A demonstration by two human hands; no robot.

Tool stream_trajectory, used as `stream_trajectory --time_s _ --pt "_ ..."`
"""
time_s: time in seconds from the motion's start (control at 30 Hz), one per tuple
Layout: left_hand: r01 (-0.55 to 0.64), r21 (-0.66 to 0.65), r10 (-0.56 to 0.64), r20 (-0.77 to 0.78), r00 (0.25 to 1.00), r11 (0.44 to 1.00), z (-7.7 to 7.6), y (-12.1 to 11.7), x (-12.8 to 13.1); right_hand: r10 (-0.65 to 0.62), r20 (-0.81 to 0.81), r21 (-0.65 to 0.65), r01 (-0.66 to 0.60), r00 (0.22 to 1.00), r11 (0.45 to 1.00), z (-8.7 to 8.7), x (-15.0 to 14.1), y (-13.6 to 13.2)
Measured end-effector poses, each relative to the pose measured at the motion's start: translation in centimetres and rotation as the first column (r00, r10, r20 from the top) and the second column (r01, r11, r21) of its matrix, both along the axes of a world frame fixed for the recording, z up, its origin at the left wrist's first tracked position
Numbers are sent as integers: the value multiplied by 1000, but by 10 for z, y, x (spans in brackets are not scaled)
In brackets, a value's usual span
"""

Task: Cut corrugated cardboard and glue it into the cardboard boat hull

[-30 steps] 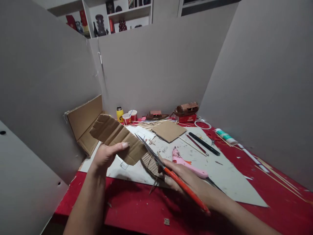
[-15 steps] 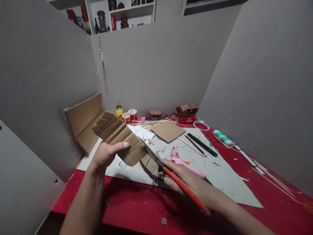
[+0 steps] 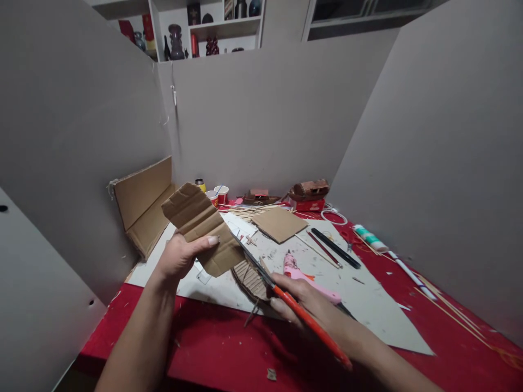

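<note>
My left hand (image 3: 183,255) grips a creased piece of brown cardboard (image 3: 206,231) by its lower left edge, thumb on top. In my right hand (image 3: 304,296) is a pair of scissors with red handles (image 3: 312,321). Their dark blades lie along the right edge of the cardboard. Below the blades, a corrugated cardboard piece with a curved edge (image 3: 249,279) rests on the white board, partly hidden by the scissors and my right hand. A pink glue gun (image 3: 308,280) lies just beyond my right hand.
A white board (image 3: 379,305) covers part of the red table (image 3: 212,348). On it are a square cardboard sheet (image 3: 280,223), a black stick (image 3: 335,247) and a pencil (image 3: 324,247). Model boats (image 3: 308,190), paper cups (image 3: 221,194) and an open cardboard box (image 3: 143,204) stand behind. Grey panels enclose the table.
The view has shifted slightly. The scissors' blades look closer together along the cardboard's edge. Both hands keep their holds.
</note>
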State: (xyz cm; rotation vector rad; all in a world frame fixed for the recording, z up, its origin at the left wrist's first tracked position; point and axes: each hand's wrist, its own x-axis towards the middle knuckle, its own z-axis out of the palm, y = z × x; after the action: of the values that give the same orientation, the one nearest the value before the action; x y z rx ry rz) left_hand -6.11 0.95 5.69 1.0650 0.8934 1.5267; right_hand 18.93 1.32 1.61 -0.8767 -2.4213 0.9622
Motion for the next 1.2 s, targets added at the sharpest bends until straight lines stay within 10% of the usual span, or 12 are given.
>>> stream_trajectory --time_s 1.2 --pt "-43 67 36 95 995 997 -12 5 27 -83 -279 -64 67 957 996 -24 -13 -4"
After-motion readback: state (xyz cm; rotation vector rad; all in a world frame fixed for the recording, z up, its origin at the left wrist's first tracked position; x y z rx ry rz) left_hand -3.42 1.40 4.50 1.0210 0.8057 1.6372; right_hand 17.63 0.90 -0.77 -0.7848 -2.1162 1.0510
